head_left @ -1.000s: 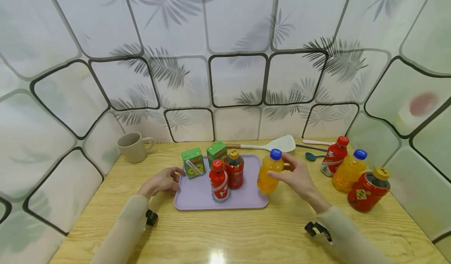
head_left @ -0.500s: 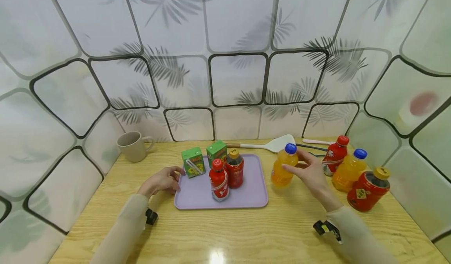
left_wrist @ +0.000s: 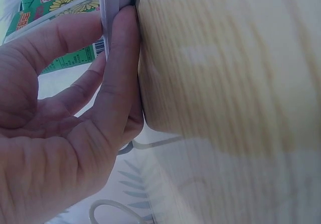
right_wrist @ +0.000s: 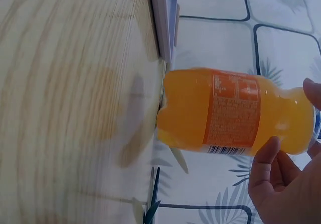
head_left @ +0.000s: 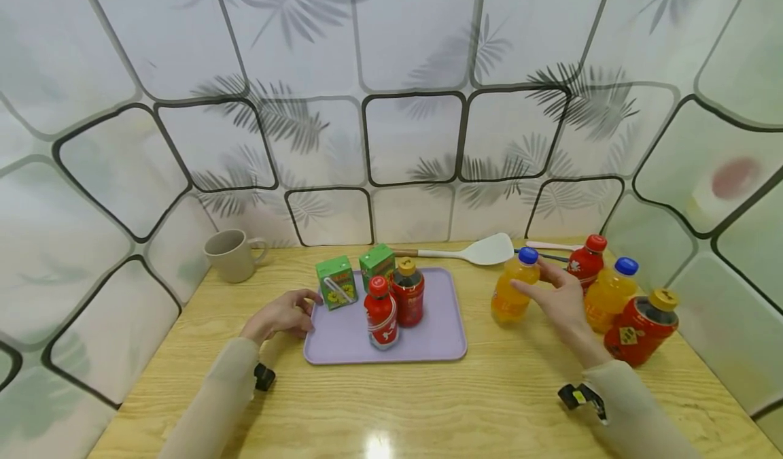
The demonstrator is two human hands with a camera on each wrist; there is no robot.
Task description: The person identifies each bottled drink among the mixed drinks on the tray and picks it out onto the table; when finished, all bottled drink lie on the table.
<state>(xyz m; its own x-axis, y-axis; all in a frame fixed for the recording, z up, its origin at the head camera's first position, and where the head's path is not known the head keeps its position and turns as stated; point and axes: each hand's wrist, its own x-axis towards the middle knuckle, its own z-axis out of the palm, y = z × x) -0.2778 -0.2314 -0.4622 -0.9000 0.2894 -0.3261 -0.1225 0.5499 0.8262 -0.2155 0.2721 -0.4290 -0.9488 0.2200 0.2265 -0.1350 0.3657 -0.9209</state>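
Note:
My right hand (head_left: 559, 302) holds an orange juice bottle (head_left: 512, 292) with a blue cap by its upper part, upright, right of the lilac tray (head_left: 428, 350). The right wrist view shows the thumb and fingers round the neck of this bottle (right_wrist: 230, 113); I cannot tell whether its base touches the table. My left hand (head_left: 283, 315) grips the tray's left edge; the left wrist view shows the fingers of that hand (left_wrist: 65, 108) on both sides of the rim. On the tray stand a red-capped bottle (head_left: 382, 316), a dark yellow-capped bottle (head_left: 408, 296) and two green drink cartons (head_left: 336, 283).
At the right stand a red-capped bottle (head_left: 587, 263), another orange juice bottle (head_left: 608, 296) and a dark yellow-capped bottle (head_left: 639, 330). Behind the tray lies a white spatula (head_left: 489, 249). A beige mug (head_left: 231, 258) stands at the back left, near the patterned wall covering (head_left: 410, 139).
My right hand has carried the orange juice bottle from the tray's right edge further right, off the tray. The left hand has stayed at the tray's edge.

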